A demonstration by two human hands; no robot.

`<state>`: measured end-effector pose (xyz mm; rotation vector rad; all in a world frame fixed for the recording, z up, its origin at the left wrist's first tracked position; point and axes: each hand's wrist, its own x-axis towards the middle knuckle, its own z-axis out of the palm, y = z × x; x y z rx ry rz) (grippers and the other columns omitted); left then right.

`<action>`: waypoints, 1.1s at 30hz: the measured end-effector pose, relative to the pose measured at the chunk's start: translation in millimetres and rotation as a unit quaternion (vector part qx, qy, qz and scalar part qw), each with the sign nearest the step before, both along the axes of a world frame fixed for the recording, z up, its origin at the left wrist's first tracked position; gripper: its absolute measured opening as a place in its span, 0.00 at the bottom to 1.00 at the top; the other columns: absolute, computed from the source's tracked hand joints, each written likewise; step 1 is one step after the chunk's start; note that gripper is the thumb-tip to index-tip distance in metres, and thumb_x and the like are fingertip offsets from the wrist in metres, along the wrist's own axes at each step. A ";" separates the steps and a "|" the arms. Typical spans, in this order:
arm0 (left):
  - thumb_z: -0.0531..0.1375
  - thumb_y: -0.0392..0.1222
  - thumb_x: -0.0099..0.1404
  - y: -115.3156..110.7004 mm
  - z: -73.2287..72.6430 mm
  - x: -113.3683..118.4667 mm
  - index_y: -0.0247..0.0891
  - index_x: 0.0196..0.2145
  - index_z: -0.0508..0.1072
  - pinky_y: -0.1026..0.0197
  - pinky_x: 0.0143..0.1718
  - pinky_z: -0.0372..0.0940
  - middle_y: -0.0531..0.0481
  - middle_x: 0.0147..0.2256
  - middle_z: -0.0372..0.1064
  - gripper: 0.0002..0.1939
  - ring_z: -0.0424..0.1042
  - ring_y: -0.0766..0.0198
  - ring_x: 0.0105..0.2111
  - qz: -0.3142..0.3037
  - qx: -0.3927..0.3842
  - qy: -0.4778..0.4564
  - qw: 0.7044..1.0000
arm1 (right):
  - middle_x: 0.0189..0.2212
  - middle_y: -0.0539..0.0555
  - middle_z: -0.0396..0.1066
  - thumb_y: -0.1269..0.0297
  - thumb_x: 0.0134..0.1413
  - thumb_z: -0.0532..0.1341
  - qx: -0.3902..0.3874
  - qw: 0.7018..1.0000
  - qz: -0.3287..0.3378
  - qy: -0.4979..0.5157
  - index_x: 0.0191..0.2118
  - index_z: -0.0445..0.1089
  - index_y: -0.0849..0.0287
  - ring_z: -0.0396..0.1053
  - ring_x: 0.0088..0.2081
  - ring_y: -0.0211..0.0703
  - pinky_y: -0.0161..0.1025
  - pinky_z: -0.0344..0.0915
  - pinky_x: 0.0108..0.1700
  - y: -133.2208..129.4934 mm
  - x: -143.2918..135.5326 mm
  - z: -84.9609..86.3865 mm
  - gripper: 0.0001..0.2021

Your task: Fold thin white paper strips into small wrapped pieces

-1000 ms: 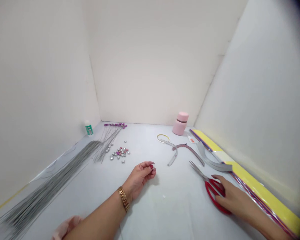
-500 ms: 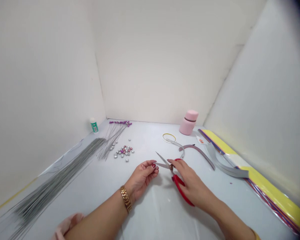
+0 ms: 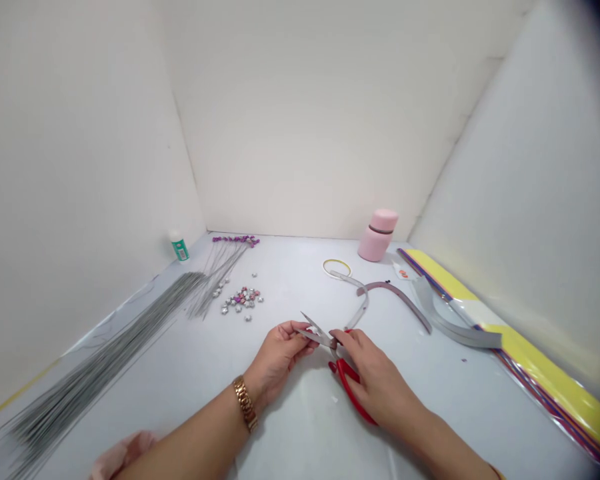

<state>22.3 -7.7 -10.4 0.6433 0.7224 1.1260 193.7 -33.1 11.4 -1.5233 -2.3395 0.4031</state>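
Note:
My right hand is closed around the red handles of a pair of scissors, whose blades are parted and point left. Just beside the blades, my left hand is pinched at thumb and fingers on a tiny whitish-silver piece, largely hidden by the fingers and blades. The blades cross right at those fingertips. Beyond the left hand lies a loose pile of silver, pink and purple paper stars.
Grey wires lie at left, with purple-tipped stems behind them. A glue bottle stands at back left, a pink flask at back right. Right are a tape ring, paper strips and yellow sheets.
My right hand has moved slightly left with the scissors, bringing the blades over my left fingertips. The whole view has shifted a little.

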 end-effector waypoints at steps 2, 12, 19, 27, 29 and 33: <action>0.65 0.36 0.50 -0.4 0.3 0.7 0.31 0.30 0.71 0.67 0.32 0.62 0.50 0.27 0.71 0.09 0.69 0.70 0.26 -0.001 0.007 0.009 1.000 | 0.36 0.57 0.60 0.72 0.52 0.51 -0.002 1.000 0.000 0.003 0.47 0.57 0.56 0.63 0.36 0.47 0.43 0.63 0.38 -0.6 -0.3 0.0 0.15; 0.64 0.35 0.50 -1.4 0.7 0.9 0.30 0.29 0.71 0.67 0.32 0.61 0.49 0.26 0.71 0.07 0.68 0.70 0.26 -0.010 0.030 0.031 0.999 | 0.35 0.55 0.63 0.72 0.52 0.51 -0.006 0.999 0.017 0.029 0.46 0.58 0.56 0.64 0.35 0.45 0.40 0.63 0.37 -2.5 0.5 -1.2 0.14; 0.64 0.36 0.51 -0.9 -1.9 0.1 0.31 0.29 0.71 0.66 0.34 0.62 0.48 0.27 0.71 0.07 0.69 0.69 0.27 -0.015 0.029 0.032 0.999 | 0.31 0.54 0.67 0.71 0.52 0.52 0.019 0.997 0.020 0.068 0.44 0.62 0.55 0.67 0.32 0.44 0.37 0.64 0.34 -4.1 2.5 1.5 0.13; 0.64 0.36 0.52 -1.7 0.3 -0.8 0.32 0.30 0.69 0.68 0.33 0.62 0.48 0.27 0.71 0.08 0.69 0.70 0.27 -0.006 0.011 0.041 0.999 | 0.40 0.56 0.70 0.66 0.53 0.51 0.056 0.997 -0.016 0.044 0.48 0.61 0.55 0.69 0.39 0.46 0.39 0.65 0.37 9.1 15.6 -3.4 0.16; 0.64 0.36 0.52 -1.8 0.0 -1.4 0.32 0.31 0.69 0.68 0.33 0.63 0.47 0.28 0.71 0.09 0.69 0.70 0.27 -0.006 0.010 0.042 0.999 | 0.42 0.58 0.69 0.63 0.53 0.50 0.063 0.993 -0.096 -0.029 0.49 0.60 0.57 0.69 0.39 0.49 0.40 0.65 0.35 19.2 38.8 -2.9 0.17; 0.64 0.37 0.52 -2.1 -1.8 -2.2 0.32 0.32 0.69 0.68 0.33 0.63 0.47 0.29 0.71 0.09 0.69 0.71 0.27 -0.011 0.015 0.039 0.999 | 0.38 0.60 0.71 0.57 0.51 0.51 -0.007 0.961 -0.218 -0.169 0.46 0.64 0.57 0.70 0.36 0.56 0.41 0.62 0.27 32.4 105.2 -5.0 0.18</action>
